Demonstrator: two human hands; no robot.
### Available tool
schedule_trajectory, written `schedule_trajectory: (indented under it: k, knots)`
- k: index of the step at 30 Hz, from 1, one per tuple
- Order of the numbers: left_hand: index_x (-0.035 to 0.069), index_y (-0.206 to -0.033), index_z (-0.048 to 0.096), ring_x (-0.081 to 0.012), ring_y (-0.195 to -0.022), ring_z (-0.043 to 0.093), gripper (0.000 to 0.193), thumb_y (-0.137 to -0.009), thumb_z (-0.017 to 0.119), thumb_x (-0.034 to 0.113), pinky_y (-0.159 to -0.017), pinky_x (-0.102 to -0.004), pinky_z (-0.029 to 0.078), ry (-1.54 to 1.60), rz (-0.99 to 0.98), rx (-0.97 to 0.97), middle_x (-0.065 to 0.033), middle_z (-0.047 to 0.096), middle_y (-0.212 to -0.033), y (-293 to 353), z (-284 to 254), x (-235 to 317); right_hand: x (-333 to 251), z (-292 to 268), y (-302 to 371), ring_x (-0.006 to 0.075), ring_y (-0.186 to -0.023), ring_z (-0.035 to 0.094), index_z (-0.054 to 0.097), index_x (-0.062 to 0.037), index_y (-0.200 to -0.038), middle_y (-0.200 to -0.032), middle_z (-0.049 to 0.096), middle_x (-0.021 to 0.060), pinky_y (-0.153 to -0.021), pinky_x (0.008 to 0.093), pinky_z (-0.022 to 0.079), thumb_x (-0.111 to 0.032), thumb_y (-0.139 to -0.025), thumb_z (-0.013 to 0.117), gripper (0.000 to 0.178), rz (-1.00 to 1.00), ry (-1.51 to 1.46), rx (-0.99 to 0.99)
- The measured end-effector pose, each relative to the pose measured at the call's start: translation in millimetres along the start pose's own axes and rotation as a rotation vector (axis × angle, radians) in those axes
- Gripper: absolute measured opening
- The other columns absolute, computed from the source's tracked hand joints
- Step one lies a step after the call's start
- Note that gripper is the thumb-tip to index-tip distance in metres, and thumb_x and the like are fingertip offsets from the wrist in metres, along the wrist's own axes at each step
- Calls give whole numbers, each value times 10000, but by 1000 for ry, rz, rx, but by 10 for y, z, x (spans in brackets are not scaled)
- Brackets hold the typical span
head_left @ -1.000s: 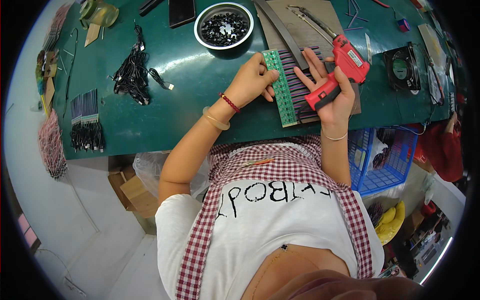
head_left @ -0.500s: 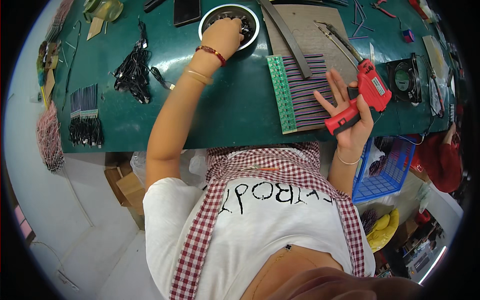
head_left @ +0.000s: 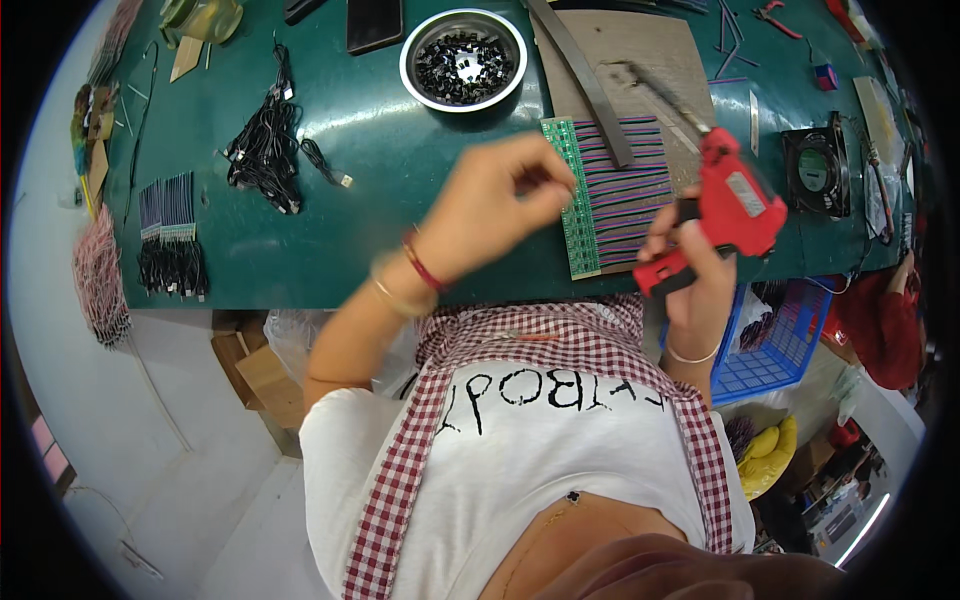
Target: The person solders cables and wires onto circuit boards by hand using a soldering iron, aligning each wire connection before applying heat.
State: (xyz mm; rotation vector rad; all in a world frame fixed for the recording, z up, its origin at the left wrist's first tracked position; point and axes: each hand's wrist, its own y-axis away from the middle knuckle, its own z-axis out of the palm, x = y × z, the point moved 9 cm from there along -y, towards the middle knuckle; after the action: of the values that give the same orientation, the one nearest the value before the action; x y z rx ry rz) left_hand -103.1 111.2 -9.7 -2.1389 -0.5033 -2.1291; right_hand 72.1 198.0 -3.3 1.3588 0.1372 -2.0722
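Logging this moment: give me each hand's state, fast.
Left hand: curled, blurred; cannot tell whether it holds anything.
Right hand: holding the red soldering gun.

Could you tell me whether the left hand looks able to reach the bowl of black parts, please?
Probably yes: nothing appears to stand between the left hand and the bowl on the green table.

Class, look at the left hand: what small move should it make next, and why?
Probably the left hand should steady the green circuit board: it appears curled over the board's left edge, while the right hand holds the red soldering gun. Blur hides whether the left hand grips anything.
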Motion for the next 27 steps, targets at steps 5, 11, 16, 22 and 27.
schedule_trajectory:
  k: [5,11,16,22,27]
  knots:
    - [-1,-812,582,-223,-701,599,115,-721,637,-44,-597,-302,475,-246,382,193,-96,569,-758,291,349,428,100,338,105,132,-728,594,493,19,-1096,-851,593,71,-631,245,494,35,-763,646,366,57,253,-38]
    - [-4,-833,595,-242,-707,611,105,-736,628,-25,-597,-325,480,-259,383,176,-112,596,-778,304,363,508,125,271,135,76,-740,574,589,3,-941,-828,606,10,-645,228,469,-10,-783,661,174,65,529,-59]
    - [-21,-835,623,-239,-637,633,92,-764,617,36,-585,-311,491,-188,164,-91,-138,639,-744,224,408,220,110,252,151,67,-740,574,617,-8,-897,-818,612,2,-654,228,466,-31,-785,667,124,62,564,-39]
    - [-19,-814,630,-159,-585,621,89,-780,595,55,-545,-265,484,-269,83,-251,-104,646,-685,74,355,68,203,239,132,103,-727,578,548,8,-1025,-803,600,36,-654,242,469,-31,-793,646,255,101,667,-74]
    - [23,-829,623,-35,-528,501,134,-845,545,131,-465,-167,384,-16,-278,-103,-6,585,-647,-288,-210,-661,11,49,61,134,-648,557,487,28,-1117,-741,568,65,-597,258,462,-72,-831,606,325,15,545,31]
